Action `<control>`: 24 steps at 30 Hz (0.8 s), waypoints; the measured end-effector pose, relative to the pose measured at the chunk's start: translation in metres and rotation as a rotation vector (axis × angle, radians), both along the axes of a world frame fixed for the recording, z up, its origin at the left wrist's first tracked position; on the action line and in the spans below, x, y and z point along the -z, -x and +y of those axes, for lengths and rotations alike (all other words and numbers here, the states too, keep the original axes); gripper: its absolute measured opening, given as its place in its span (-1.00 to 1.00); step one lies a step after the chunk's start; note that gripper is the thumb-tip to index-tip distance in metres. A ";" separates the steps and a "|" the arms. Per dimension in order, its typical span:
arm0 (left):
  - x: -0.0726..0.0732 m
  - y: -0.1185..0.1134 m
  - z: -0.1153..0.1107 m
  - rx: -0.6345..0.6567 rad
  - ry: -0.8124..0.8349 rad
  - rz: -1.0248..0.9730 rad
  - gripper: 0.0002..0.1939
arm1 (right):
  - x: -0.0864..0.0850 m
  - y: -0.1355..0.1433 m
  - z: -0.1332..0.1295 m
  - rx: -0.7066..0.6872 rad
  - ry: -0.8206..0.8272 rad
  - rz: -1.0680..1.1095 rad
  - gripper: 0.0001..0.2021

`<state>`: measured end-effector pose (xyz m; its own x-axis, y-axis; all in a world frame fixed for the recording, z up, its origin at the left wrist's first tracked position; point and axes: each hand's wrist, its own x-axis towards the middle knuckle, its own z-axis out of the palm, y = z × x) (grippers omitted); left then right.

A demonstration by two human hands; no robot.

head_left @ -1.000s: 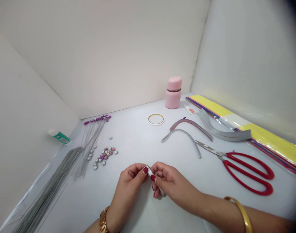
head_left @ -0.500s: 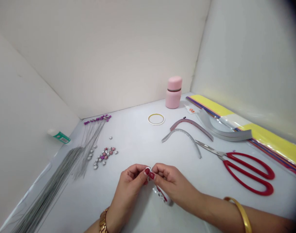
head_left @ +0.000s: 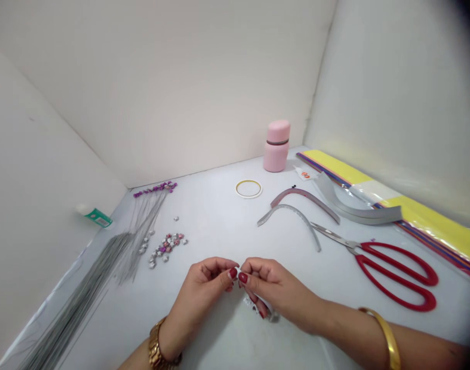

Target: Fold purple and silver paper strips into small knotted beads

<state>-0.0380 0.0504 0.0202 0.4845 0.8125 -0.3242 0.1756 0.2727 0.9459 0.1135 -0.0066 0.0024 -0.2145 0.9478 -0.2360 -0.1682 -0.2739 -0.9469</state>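
Note:
Thumb and forefinger of my left hand (head_left: 209, 288) are pinched together, and those of my right hand (head_left: 275, 288) likewise, with the tips almost meeting. A tiny silver bit shows between them, mostly covered by the fingers. Below my right hand's curled fingers hangs a shiny silver strip (head_left: 251, 305), its far end by the little finger. To the left of my hands lies a pile of small folded stars (head_left: 166, 248) in silver, pink and purple. Red-handled scissors (head_left: 352, 245) lie open to the right, near two curved bundles of strips, a silver one (head_left: 296, 211) and a pinkish one (head_left: 306, 194).
Thin wires (head_left: 92, 288) lie along the left, some tipped with purple stars (head_left: 155, 189). A green-and-white tube (head_left: 98, 217), a roll of tape (head_left: 249, 195), a pink flask (head_left: 276, 149), a white glue packet (head_left: 306, 174), a wide silver strip bundle (head_left: 358, 211) and yellow sheets (head_left: 423, 216) surround the work area.
My fingertips have drawn slightly apart, the left hand shifting a little left. The right hand's lower fingers have curled further around the hanging silver strip. Everything else stays in place.

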 end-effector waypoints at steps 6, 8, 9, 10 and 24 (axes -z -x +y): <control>0.003 -0.001 -0.006 -0.044 0.118 -0.071 -0.87 | 0.005 0.001 -0.001 -0.001 -0.020 -0.077 -0.77; 0.004 -0.001 -0.007 -0.048 0.117 -0.074 -0.87 | 0.006 0.001 0.000 -0.007 -0.019 -0.087 -0.76; 0.004 -0.001 -0.008 -0.054 0.114 -0.071 -0.87 | 0.006 0.001 0.000 -0.010 -0.016 -0.089 -0.76; 0.004 -0.002 -0.008 -0.064 0.111 -0.068 -0.87 | 0.006 0.001 0.000 -0.011 -0.012 -0.091 -0.76; -0.002 -0.003 -0.008 -0.065 0.103 -0.050 -0.89 | 0.003 0.001 -0.001 -0.010 -0.022 0.008 -0.71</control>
<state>-0.0350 0.0420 0.0217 0.4493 0.8064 -0.3845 0.1081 0.3782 0.9194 0.1120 -0.0071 -0.0009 -0.2261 0.9505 -0.2130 -0.1727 -0.2543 -0.9516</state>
